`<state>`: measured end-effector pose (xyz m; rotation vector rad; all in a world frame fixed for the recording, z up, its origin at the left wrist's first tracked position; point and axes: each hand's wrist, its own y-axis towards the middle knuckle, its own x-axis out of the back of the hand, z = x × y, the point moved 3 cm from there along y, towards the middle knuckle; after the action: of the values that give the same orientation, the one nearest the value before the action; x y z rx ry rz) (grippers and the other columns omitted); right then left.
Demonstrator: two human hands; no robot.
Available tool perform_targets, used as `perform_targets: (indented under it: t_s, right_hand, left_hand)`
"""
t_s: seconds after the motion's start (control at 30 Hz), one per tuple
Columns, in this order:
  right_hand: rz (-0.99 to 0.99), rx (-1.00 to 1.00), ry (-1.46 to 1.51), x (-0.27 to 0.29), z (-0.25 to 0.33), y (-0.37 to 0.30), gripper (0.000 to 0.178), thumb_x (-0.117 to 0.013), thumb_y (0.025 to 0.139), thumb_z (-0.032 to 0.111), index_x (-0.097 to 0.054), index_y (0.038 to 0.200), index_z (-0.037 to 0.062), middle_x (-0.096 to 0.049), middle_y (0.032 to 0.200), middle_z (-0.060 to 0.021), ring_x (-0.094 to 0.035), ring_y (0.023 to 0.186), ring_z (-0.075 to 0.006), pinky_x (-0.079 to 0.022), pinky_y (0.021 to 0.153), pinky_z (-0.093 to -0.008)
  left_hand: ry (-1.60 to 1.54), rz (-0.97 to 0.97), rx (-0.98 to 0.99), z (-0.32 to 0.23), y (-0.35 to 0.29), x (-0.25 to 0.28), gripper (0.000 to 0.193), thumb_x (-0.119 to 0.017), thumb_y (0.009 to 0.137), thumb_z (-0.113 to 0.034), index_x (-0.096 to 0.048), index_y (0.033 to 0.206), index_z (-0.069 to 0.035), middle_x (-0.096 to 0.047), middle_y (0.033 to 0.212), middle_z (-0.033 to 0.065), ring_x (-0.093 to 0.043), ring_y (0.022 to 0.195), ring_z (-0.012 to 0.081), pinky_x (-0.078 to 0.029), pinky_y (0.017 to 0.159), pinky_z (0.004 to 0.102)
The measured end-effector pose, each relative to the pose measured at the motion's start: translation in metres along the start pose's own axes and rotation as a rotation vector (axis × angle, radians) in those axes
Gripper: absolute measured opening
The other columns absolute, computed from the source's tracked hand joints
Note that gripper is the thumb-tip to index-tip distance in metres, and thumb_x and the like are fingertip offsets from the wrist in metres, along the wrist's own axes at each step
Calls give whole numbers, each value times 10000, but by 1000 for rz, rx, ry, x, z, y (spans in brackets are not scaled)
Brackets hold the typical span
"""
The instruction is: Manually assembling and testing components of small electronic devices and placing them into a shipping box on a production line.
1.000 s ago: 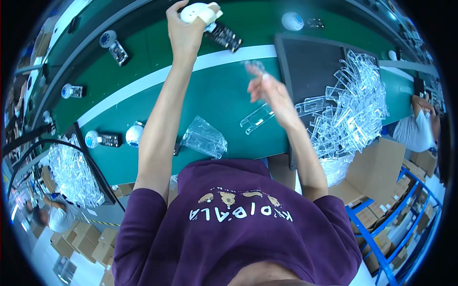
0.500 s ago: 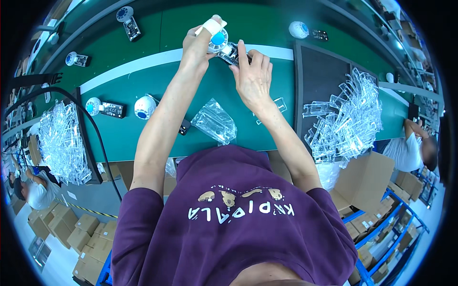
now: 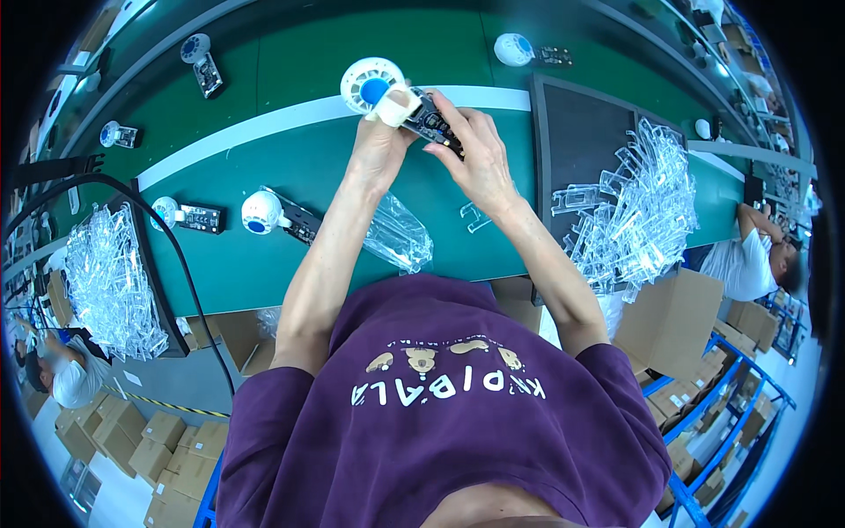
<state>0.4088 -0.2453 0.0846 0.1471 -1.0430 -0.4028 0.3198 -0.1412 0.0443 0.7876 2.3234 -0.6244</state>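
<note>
My left hand (image 3: 378, 151) grips a small device with a round white head (image 3: 359, 77), which has a slotted rim and a blue centre. White wrapping covers a digit of that hand, over the neck of the device. The black circuit board (image 3: 429, 121) on its lower right end is pinched between the thumb and fingers of my right hand (image 3: 477, 163). Below my hands lies a crumpled clear plastic bag (image 3: 398, 233), partly behind my left forearm. Beside my right wrist is a clear plastic bracket (image 3: 473, 217), partly hidden.
Two similar devices rest on the near bench, one white-headed unit (image 3: 261, 213) and another (image 3: 165, 214) farther left. More lie on the far green strip (image 3: 352, 35). Clear plastic parts heap in a black tray (image 3: 576, 123) on the right and in a pile (image 3: 114, 282) at left. A black cable (image 3: 180, 264) hangs left.
The device has tilted, with its round head now up and left and more of the board showing. My left hand has come lower and nearer. The view has shifted slightly.
</note>
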Motion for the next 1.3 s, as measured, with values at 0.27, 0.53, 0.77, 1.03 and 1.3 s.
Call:
perform_targets:
  t_s: [0.27,0.53,0.77,1.03,1.3]
  right_hand:
    - [-363,-522,792,-12,-1,6,384,-477,917,332,-540,1109,5,-568,914,-84,-544,839,-198,-451,711,-317]
    - [-655,-961,1427,-29,-22,15,472,-350,949,398,-513,663,60,-503,638,-26,-473,615,-138,-377,607,-287]
    - [-151,-819,816,-21,-58,31,322,-425,932,260,-599,830,10,-574,723,-66,-549,694,-180,-411,670,-311]
    - [447,137,-123,27,-68,-115,384,-608,739,39,-549,1118,49,-510,1153,-106,-462,1127,-271,-359,971,-441]
    - [372,160,-5,9,-100,-110,450,-607,777,84,-476,1208,79,-535,1043,-114,-530,954,-240,-394,915,-411]
  left_hand:
    - [203,-73,-118,-17,-4,-24,385,-656,810,-218,-543,1101,9,-592,1031,78,-573,891,158,-438,826,292]
    - [612,35,-441,-21,-44,-48,324,-650,792,-109,-552,1086,-15,-584,1059,96,-553,941,138,-449,803,277]
    - [343,-158,-227,-18,35,-26,285,-695,753,-101,-601,1000,6,-620,925,58,-578,809,128,-459,747,272]
    - [1916,-877,-582,-73,168,90,703,-714,702,-429,-496,1131,83,-622,975,168,-595,770,271,-455,763,378]
    - [951,-210,236,51,150,-19,805,-723,666,-486,-416,1124,100,-547,946,217,-599,810,287,-507,701,347]
